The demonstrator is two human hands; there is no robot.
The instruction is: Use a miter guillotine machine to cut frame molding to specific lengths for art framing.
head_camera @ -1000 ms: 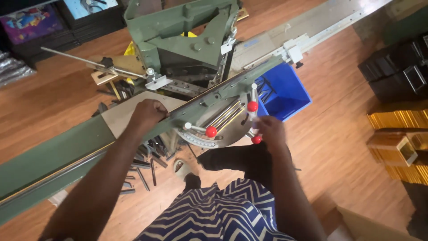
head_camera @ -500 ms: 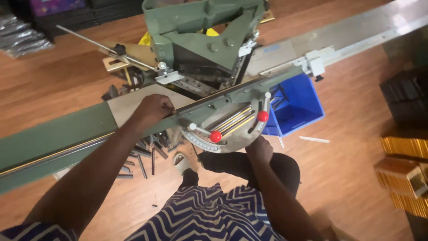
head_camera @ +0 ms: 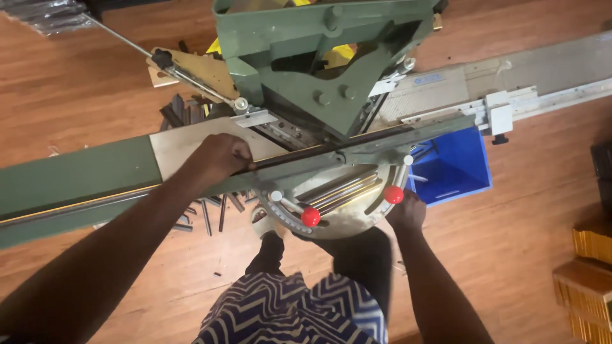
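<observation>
small blue-and-white label | on grey machine bed, right of centre

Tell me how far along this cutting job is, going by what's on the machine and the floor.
Done: short dark offcuts lie scattered on the floor under the green machine, so earlier cuts look made. In hand: the left hand presses a long dark strip against the fence, and the right hand sits by the red-knobbed lever. Left: the strip on the bed looks uncut; how many remain cannot be told.
</observation>
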